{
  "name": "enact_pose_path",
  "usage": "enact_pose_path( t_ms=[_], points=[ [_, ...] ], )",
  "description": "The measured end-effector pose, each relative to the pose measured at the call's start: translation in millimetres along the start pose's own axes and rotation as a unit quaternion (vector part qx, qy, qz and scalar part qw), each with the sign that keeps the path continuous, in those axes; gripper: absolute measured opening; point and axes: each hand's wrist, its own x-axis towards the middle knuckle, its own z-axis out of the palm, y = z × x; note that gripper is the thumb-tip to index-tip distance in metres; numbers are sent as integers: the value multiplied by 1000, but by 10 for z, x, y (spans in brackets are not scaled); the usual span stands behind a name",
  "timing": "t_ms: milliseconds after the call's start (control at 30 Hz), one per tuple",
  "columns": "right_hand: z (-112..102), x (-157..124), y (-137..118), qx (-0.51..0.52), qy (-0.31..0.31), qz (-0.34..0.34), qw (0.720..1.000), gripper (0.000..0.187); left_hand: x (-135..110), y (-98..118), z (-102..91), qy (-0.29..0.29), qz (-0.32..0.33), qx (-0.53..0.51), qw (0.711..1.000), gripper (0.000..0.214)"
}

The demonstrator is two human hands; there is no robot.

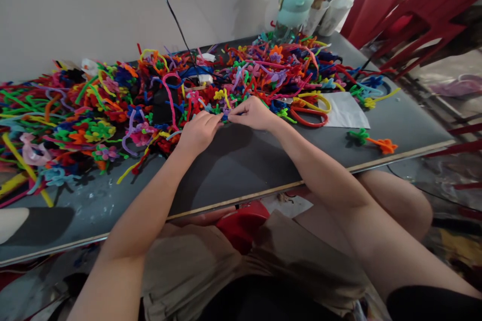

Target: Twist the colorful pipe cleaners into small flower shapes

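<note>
At the front edge of a long heap of coloured pipe cleaners [161,87], my two hands meet above the grey table [244,160]. My left hand [200,131] is closed, its fingertips pinching a small blue pipe cleaner [225,116]. From the other side, my right hand [254,114] pinches the same blue piece between thumb and forefinger. Most of it is hidden by the fingers. Just behind them, a purple bit and a yellow pipe-cleaner flower [219,94] show among the heap.
A green bottle [297,4] and paper cups [335,14] stand at the back right. Scissors with red handles [309,117] lie by a white sheet [346,110]. Nearer the right edge is a green and orange flower piece [384,145]. Red chairs [425,9] stand beyond the table.
</note>
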Motion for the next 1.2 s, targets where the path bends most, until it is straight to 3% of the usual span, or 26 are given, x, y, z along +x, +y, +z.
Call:
enact_pose_path(
  t_ms=[133,233,300,400,467,533,600,833,967,1033,1200],
  points=[
    [-43,0,23,95,-77,11,992,26,4,3,-47,-8,85,78,993,34],
    [-18,-1,6,96,-100,12,990,26,22,43,-81,-27,103,79,991,33],
    [15,-2,-8,80,-98,9,992,25,25,73,-85,-27,67,41,997,33],
    [80,-19,-64,53,-67,-20,996,27,22,108,-57,-8,-53,-98,994,35],
    [125,-38,-112,23,-22,-57,998,30,23,124,-16,8,-157,-232,960,36],
    [161,-56,-134,-18,24,-87,996,32,29,139,41,29,-249,-346,904,35],
    [182,-63,-108,-52,54,-87,993,33,35,150,102,47,-296,-398,867,34],
    [241,-83,69,-54,143,7,988,32,-1,123,204,80,-303,-385,868,42],
    [307,-129,-7,-114,128,-21,985,28,-32,147,181,69,-286,-358,886,33],
    [305,-133,-61,-161,117,-53,979,28,-29,177,148,92,-286,-343,890,26],
    [237,-68,-109,-221,104,-93,965,35,12,183,138,179,-336,-387,840,24]
  ],
)
